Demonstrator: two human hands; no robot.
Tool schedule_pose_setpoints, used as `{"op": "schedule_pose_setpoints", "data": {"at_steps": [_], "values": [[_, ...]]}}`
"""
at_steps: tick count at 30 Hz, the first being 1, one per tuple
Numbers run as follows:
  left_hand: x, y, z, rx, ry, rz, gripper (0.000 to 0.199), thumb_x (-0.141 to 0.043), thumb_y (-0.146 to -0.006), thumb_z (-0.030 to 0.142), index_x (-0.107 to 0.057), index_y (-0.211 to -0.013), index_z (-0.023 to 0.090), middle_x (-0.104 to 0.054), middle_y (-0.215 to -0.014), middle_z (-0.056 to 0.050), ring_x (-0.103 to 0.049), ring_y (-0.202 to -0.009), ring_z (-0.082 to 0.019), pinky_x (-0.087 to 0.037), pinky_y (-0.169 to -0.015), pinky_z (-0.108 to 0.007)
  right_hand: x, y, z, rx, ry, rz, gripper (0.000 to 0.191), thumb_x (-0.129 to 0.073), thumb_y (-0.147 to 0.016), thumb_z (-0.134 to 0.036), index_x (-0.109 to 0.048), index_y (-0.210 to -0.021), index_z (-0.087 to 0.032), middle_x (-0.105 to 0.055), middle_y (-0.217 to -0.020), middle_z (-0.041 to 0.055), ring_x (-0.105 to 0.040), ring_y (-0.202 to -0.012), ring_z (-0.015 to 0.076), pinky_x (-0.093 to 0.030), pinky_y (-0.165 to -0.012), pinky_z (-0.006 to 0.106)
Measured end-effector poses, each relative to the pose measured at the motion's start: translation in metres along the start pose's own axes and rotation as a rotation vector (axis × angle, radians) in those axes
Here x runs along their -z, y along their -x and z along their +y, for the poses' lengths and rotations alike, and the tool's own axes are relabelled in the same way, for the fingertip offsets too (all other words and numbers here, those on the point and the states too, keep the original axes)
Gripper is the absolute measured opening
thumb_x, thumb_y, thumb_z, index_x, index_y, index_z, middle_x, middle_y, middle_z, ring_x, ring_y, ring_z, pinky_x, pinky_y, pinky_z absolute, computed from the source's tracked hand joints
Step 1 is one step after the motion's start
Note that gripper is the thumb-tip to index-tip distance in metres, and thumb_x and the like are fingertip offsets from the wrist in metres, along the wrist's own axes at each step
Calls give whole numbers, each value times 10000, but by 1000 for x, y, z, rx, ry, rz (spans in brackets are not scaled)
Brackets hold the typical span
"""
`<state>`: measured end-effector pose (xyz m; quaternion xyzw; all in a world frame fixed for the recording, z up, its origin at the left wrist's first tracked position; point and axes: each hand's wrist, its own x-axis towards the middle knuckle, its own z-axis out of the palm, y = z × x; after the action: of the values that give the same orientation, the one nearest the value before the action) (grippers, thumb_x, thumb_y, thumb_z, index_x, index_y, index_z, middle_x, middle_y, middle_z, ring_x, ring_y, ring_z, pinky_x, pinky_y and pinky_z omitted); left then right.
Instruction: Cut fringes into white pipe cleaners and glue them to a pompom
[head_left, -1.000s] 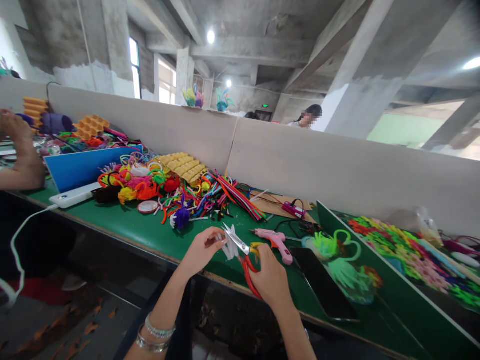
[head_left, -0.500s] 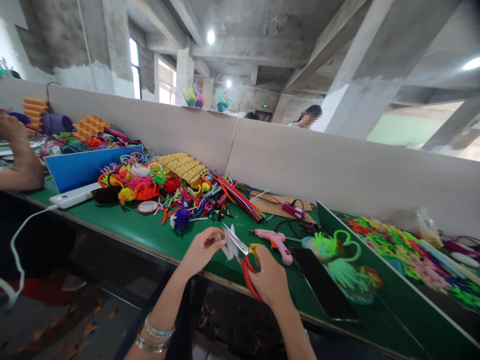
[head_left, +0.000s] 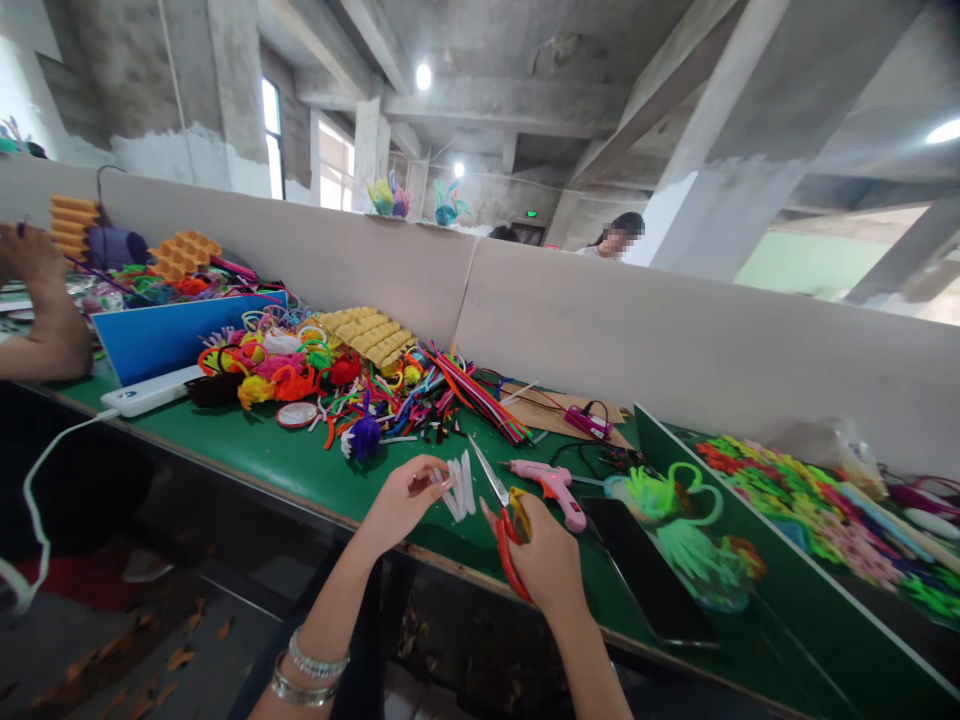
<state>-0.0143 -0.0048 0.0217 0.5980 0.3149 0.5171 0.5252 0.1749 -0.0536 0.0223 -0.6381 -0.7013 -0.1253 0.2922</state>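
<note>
Between the thumb and fingers of my left hand are several short white strips, fanned slightly apart; they look like pieces of pipe cleaner, though I cannot be sure. My right hand grips scissors with red and yellow handles. Their blades look closed and point up and away, just right of the white strips and apart from them. Beyond my right hand a pink glue gun lies on the green table. A dark phone rests at its right.
Bundled pipe cleaners and a colourful heap lie behind my left hand. Green pipe-cleaner figures stand beside the phone, before a low divider. A white power strip is at left, near another person's arm.
The scissors have moved right, away from the white strips, and their blades have come together. My left hand has stayed in place with the strips.
</note>
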Motion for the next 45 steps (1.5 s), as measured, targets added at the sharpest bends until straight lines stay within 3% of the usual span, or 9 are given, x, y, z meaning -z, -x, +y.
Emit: {"op": "schedule_pose_setpoints", "data": {"at_steps": [5,10,15,20,45], "values": [[2,0,0,-5,10,19,273,-605,-693,343,-537,-862,140,-595,-715,-12,-561,-652,-122,-459,-654,-256,0,-2,3,-80,73,102,302,-451,-753,-484,-484,-856,-201,-591,-790,41,-573,-724,199,-393,-545,268],[3,0,-2,11,16,36,278,-599,-699,346,-522,-876,146,-549,-669,19,-537,-610,-101,-450,-619,-232,-5,-4,9,-31,100,166,370,-473,-743,-499,-452,-900,-164,-554,-870,90,-531,-841,232,-416,-682,325],[1,-1,-3,0,5,43,283,-592,-703,358,-524,-877,145,-538,-667,18,-538,-621,-107,-456,-621,-236,-6,-3,6,46,40,92,283,-486,-746,-452,-455,-846,-189,-533,-793,54,-518,-775,208,-413,-681,327],[-1,-2,-4,-39,27,28,267,-578,-718,337,-519,-902,152,-563,-734,-2,-559,-695,-126,-468,-683,-265,-9,-2,5,122,28,55,235,-500,-730,-387,-452,-841,-185,-539,-837,75,-516,-819,222,-412,-685,335],[-5,-2,0,-66,7,28,237,-571,-721,333,-524,-881,164,-601,-767,-6,-580,-730,-134,-459,-702,-258,-3,-1,-2,22,-56,-88,238,-467,-744,-416,-451,-862,-210,-576,-838,42,-564,-742,195,-403,-578,274]]}}
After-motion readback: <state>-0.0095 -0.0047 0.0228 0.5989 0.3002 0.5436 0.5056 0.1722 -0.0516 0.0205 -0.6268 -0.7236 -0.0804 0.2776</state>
